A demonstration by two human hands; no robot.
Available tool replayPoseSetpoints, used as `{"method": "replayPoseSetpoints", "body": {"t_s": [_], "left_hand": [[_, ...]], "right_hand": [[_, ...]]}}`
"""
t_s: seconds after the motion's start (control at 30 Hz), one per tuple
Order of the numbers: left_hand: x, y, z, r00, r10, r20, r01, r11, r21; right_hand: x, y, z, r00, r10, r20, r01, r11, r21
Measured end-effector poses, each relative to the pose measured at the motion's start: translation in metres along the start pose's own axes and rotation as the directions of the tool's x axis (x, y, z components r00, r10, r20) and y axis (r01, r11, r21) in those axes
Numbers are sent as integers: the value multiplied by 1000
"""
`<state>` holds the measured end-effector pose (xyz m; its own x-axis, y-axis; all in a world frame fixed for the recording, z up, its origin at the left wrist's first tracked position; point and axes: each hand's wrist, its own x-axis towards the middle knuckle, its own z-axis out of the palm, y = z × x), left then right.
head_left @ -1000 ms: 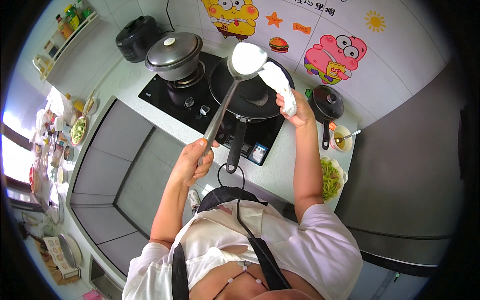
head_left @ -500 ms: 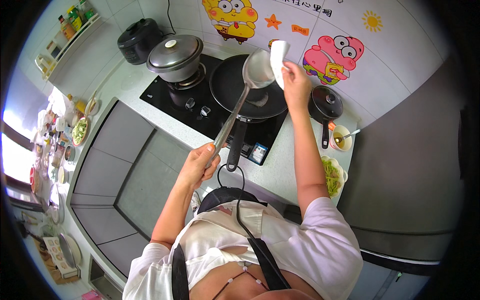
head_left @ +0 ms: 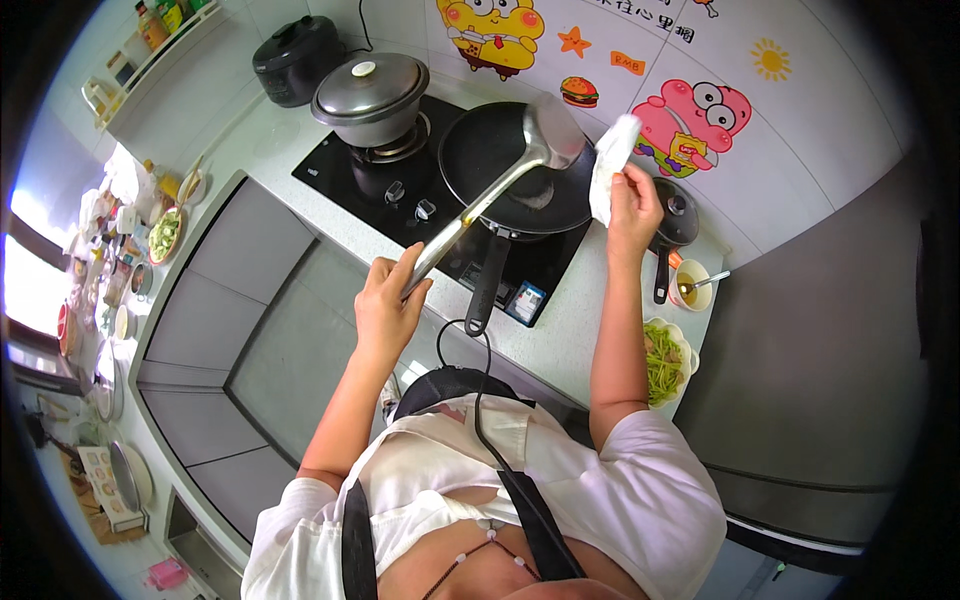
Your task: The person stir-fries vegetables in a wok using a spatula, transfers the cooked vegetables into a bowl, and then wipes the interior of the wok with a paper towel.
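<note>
My left hand (head_left: 390, 310) is closed round the handle of a metal wok spatula (head_left: 505, 180). Its broad blade is raised over the far right part of a black frying pan (head_left: 478, 150), which sits on the hob with its black handle toward me. A crumpled white paper towel (head_left: 608, 172) is pinched in my right hand (head_left: 637, 212), just right of the pan. A gap shows between the towel and the blade. Inside the pan a pale shiny patch is visible.
Left of the pan, a lidded grey pot (head_left: 370, 100) stands on the other burner of the black glass hob (head_left: 345, 180). To the right are a small lidded black pan (head_left: 680, 212), a bowl with a spoon (head_left: 690, 283) and a dish of green vegetables (head_left: 662, 365). A black cooker (head_left: 298, 60) stands farther back.
My right hand has drawn the paper towel away from the spatula blade, toward the right. The spatula has turned in my left hand, and its blade has shifted right. The whole view has shifted slightly.
</note>
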<state>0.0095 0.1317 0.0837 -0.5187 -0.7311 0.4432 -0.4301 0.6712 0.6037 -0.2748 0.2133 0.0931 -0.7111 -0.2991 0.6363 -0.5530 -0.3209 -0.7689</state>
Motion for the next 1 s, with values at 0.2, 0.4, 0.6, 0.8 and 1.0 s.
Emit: {"method": "replayPoseSetpoints", "body": {"t_s": [0.2,0.4,0.6,0.8,1.0], "left_hand": [[6,10,16,995,-57,78,55,998,31],[11,9,18,995,-41,93,53,990,-131],[0,0,20,988,-101,120,123,973,-195],[2,-9,18,988,-77,137,102,977,-186],[-2,-17,14,992,8,124,11,988,-153]], "right_hand": [[-37,-30,37,832,-281,479,450,847,-284],[-55,-20,55,770,-286,570,525,791,-313],[7,-3,25,947,-222,234,317,778,-542],[39,1,14,905,-114,410,310,837,-451],[52,23,23,899,-40,437,355,652,-670]]}}
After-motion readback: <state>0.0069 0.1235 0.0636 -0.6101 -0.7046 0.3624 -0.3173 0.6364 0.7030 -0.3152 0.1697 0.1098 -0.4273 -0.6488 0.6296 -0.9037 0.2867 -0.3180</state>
